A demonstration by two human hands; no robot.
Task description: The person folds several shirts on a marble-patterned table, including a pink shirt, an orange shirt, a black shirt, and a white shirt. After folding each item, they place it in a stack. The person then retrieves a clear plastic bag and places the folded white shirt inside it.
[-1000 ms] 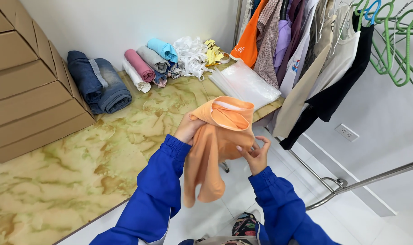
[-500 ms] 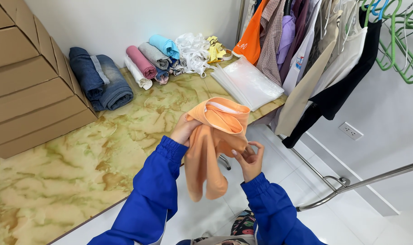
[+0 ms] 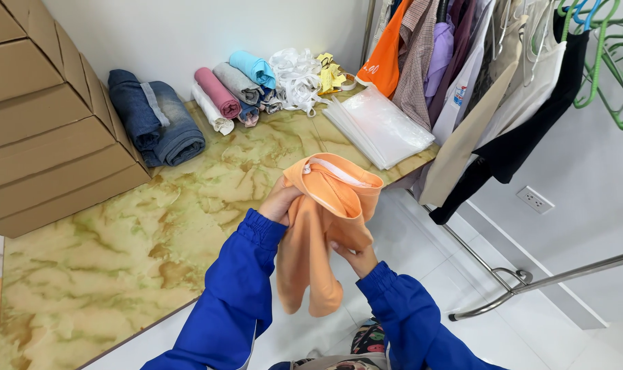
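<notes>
Orange fabric fills the middle of the head view: an orange garment with a white inner band at its opening hangs in the air just past the front edge of the green-and-cream marbled counter. Both hands hold it. The left hand grips the upper edge of the garment, fingers closed on the cloth. The right hand pinches the garment lower down from beneath, also closed on it. Both arms wear blue sleeves. Behind the garment on the counter lie a stack of clear plastic bags, folded jeans and a row of rolled cloths. Cardboard boxes stand left of the garment; hung clothes crowd a rail to its right.
</notes>
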